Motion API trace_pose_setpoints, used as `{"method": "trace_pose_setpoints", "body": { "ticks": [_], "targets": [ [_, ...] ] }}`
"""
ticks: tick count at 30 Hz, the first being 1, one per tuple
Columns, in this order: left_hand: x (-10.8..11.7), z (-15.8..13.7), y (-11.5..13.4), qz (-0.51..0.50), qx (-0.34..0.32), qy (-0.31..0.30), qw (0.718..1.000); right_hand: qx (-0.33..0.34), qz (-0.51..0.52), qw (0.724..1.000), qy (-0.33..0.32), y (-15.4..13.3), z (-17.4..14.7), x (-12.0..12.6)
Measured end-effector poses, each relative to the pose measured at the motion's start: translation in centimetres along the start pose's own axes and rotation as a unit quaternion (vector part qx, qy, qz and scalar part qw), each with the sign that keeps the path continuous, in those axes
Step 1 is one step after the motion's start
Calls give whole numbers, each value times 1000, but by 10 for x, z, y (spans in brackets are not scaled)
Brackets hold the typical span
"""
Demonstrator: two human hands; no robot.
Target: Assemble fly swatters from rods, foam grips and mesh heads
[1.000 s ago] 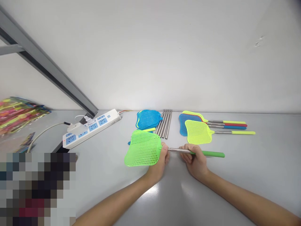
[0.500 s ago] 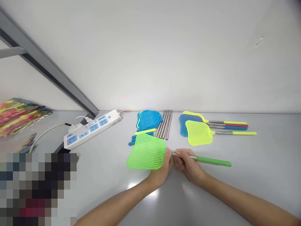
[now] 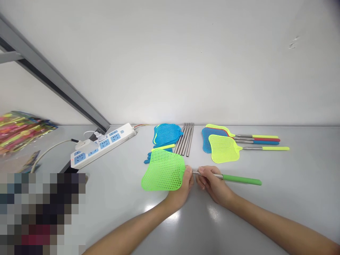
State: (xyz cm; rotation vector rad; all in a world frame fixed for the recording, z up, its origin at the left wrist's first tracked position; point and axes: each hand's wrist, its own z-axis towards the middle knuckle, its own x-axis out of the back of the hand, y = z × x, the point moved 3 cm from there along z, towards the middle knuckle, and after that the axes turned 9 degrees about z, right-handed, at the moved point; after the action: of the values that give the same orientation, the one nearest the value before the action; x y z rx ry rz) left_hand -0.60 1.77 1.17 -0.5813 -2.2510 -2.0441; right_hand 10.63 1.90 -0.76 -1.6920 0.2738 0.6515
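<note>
A green fly swatter (image 3: 164,170) lies across both hands above the table, its perforated head to the left and its green grip to the right. My left hand (image 3: 183,184) is closed on the neck, where the head meets the metal rod. My right hand (image 3: 214,183) pinches the metal rod near the green grip. A short stretch of rod shows between the hands. Behind them lie several blue swatter heads (image 3: 167,134), several metal rods (image 3: 185,140), and blue and yellow grips (image 3: 162,148). To the right rest several swatters with rods and grips, a yellow swatter (image 3: 225,149) in front.
A white power strip (image 3: 105,146) with plugs and a cable stands at the left on the grey table (image 3: 119,198). Farther left are colourful plastic-wrapped packets (image 3: 23,129). A grey metal post (image 3: 58,78) slants down to the table by the white wall (image 3: 199,71).
The hands have moved slightly apart, and a little more metal rod shows between them. The green swatter head has shifted slightly left. The view has also moved a little.
</note>
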Motion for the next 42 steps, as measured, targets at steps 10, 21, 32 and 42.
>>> {"method": "trace_pose_setpoints", "body": {
  "ticks": [10,21,32,42],
  "targets": [
    [4,5,2,37,-46,4,998,-25,32,998,-57,-6,5,-3],
    [-1,1,6,12,5,-19,1000,-52,23,998,-36,0,5,-6],
    [20,18,-14,-42,6,102,994,-40,105,992,61,-14,4,10],
    [14,16,-12,-77,-43,80,993,-25,87,996,20,-13,6,6]
  ]
}}
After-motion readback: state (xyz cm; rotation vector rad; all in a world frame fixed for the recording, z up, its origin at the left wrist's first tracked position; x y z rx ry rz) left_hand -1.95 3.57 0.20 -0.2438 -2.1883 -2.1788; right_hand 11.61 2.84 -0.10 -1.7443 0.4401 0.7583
